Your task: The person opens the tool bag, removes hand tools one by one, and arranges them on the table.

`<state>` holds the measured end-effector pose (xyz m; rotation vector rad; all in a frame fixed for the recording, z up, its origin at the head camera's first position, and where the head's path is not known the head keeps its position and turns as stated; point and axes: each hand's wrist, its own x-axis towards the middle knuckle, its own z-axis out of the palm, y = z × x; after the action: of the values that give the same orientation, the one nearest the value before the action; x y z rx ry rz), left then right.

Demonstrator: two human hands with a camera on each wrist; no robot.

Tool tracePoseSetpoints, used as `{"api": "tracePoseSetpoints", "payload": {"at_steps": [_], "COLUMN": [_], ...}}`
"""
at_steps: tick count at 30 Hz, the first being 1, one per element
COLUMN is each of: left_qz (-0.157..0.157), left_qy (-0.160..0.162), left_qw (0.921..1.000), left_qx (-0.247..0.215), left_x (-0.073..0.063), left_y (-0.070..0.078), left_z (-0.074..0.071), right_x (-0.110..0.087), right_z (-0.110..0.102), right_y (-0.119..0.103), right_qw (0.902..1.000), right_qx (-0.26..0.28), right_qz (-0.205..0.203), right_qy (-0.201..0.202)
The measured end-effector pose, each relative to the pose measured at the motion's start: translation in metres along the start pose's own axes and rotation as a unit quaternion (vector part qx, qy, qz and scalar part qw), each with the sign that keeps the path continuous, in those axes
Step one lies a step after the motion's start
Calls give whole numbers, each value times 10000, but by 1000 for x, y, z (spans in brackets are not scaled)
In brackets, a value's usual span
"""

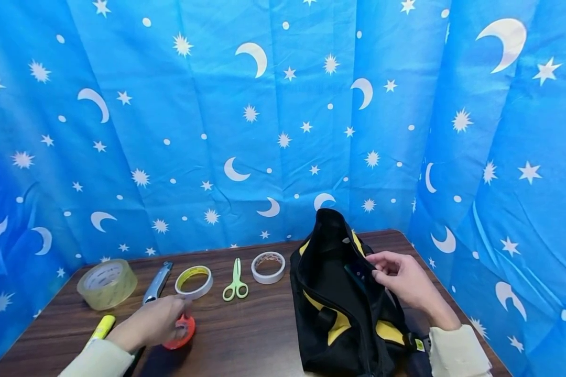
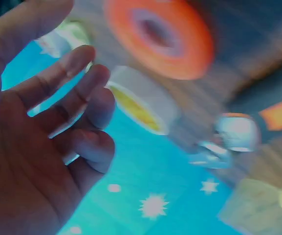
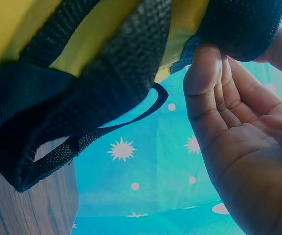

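Note:
My left hand [image 1: 153,320] hovers over an orange-red tape roll [image 1: 183,343]. In the left wrist view its fingers are loosely bent, and a gap separates them from the orange roll [image 2: 194,49]. Just behind that hand lies a white tape roll with a yellow inner ring [image 1: 203,289]. On the right stands a black and yellow bag [image 1: 308,335] with its mouth spread wide. My right hand [image 1: 407,280] pinches the right edge of this mouth between thumb and fingers. A dark, shiny item [image 1: 357,273] shows inside the bag, partly hidden.
Light green scissors [image 1: 236,284] and another white tape roll [image 1: 279,273] lie left of the bag. Farther left are a utility knife [image 1: 159,280], wide clear packing tape [image 1: 113,296] and a yellow marker [image 1: 102,328]. A blue star-patterned curtain [image 1: 302,173] closes off the table's back and sides.

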<state>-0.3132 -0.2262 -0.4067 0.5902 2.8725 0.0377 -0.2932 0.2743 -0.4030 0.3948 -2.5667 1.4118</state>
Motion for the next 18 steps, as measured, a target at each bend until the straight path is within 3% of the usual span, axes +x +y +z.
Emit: {"api": "tracePoseSetpoints", "payload": {"at_steps": [2,4,7,10,18], "left_qz": [320,839,1639,2213,3045], "left_qy": [269,616,1001,1215,1856], "left_qw": [9991,9946,9813,9675,9342], "left_qx": [-33,-31,-100,-110,78], "left_x": [1,3,7,12,25], "left_y": [13,27,48,67,118], "left_z": [-9,-18,-30,-40,-62], "right_x": [0,-1,-1,0,-3], "right_z": [-1,-1,-3,-4,-7], "right_y": [0,-1,-1,-2,-3], "right_qw": [10000,10000,10000,9999,9992], "right_qx": [-7,-16,13,44,161], "right_qz": [-13,-26,-32,-25,-195], "right_qy": [8,26,62,125,308]}}
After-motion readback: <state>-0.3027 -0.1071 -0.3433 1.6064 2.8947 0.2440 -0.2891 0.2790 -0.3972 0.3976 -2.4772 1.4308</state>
